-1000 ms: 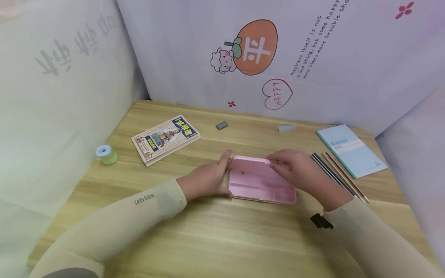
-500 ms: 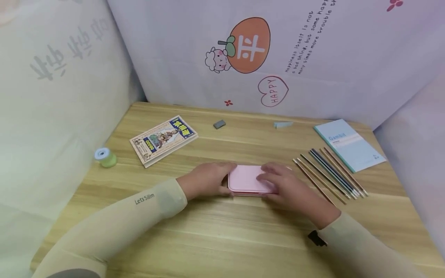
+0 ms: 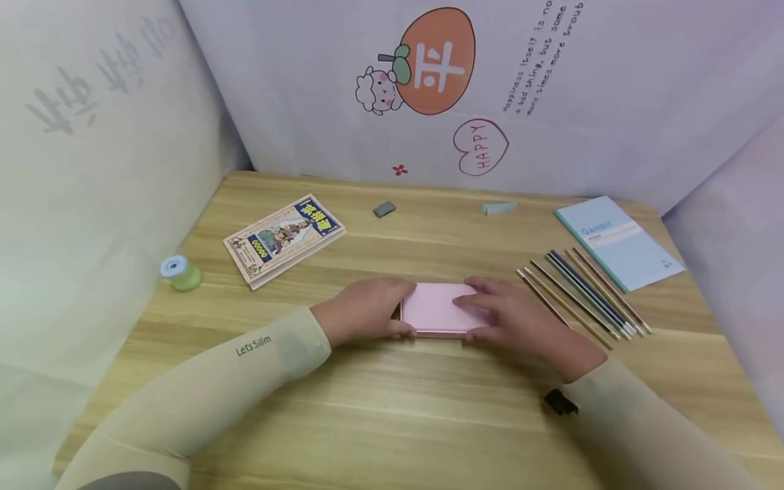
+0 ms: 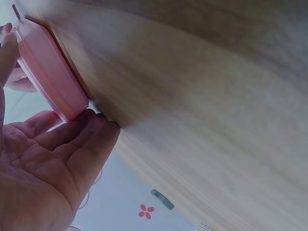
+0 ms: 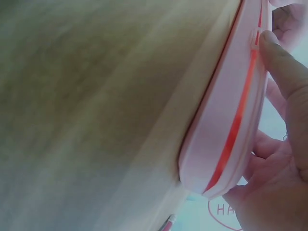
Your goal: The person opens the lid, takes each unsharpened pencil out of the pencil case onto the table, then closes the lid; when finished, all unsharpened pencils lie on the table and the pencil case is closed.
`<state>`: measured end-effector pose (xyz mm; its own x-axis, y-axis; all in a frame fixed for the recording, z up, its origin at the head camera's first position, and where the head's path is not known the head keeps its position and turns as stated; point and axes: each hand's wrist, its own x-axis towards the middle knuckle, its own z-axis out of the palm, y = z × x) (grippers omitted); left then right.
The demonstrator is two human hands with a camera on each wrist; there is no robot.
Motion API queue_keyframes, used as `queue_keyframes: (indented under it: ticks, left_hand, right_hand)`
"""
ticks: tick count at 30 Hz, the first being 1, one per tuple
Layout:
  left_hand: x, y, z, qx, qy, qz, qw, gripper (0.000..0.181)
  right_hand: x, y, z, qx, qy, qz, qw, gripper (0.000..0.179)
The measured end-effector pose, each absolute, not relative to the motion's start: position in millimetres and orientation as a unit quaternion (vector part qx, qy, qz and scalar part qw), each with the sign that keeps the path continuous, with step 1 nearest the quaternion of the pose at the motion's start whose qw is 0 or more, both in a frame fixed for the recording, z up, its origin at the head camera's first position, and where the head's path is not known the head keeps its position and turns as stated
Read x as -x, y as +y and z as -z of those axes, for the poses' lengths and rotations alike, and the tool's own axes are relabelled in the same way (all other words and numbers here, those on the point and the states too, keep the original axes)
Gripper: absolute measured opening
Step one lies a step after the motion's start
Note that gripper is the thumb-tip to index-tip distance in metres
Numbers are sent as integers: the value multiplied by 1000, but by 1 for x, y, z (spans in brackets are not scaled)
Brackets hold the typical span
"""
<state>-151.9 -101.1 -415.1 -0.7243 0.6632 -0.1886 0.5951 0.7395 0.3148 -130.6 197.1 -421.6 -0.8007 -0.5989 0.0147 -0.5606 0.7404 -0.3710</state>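
Note:
A pink pencil case (image 3: pixel 436 307) lies on the table in front of me with its lid down. My left hand (image 3: pixel 369 309) holds its left end, thumb at the front and fingers round the back. On the right end is my right hand (image 3: pixel 517 321), fingers over the lid and thumb at the front edge. In the right wrist view that thumb (image 5: pixel 284 65) presses by a small clasp on the case (image 5: pixel 211 130), where an orange-red strip runs along the seam. The case's inside is hidden.
Several pencils (image 3: pixel 569 307) lie right of the case, beside a light blue notebook (image 3: pixel 621 241). Behind are a grey eraser (image 3: pixel 384 209) and a small pale blue object (image 3: pixel 499 207). A book (image 3: pixel 284 239) and a green pot with a pale lid (image 3: pixel 182 273) stand left.
One second ago the pencil case stood open with its inside showing; its lid has since come down. My right hand moved from the back rim to the right end. My left hand stayed at the left end.

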Motion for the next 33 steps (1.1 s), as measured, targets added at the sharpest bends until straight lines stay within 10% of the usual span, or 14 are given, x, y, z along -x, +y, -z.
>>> queue_keyframes:
  ticks: [33]
  left_hand:
    - [142,-109,435,-322,923,-78,195,88]
  right_hand:
    - [121,182,449,295,933,169,118,62]
